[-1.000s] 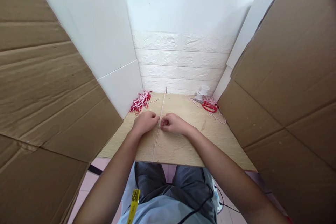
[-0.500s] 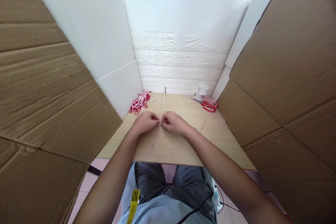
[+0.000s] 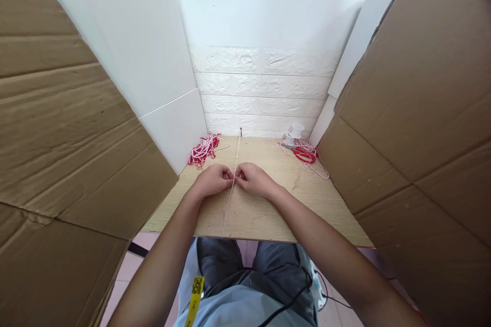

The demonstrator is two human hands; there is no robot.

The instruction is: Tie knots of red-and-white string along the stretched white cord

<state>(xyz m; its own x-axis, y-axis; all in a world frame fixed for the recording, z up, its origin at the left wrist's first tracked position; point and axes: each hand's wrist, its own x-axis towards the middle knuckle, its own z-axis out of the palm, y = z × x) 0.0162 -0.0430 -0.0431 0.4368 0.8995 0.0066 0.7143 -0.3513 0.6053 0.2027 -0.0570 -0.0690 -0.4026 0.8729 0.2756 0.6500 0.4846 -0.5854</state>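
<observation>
Frame ctr., my bare L hand (image 3: 215, 180) & R hand (image 3: 253, 178) pinch closed at a thin, straight pink-white cord (image 3: 237, 153), exact grip unclear; uneven pull could twist it.

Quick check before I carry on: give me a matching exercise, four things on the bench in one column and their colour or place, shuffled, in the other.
Things:
1. Scissors
2. Yarn heap
3. Pale cord
4. Spools

Colour or place:
A. Between the left hand and the right hand
B. White all over, at the back right
C. Red, pink and white, at the back left
D. Red handles

Right pairs: 1-D, 2-C, 3-A, 4-B
</observation>
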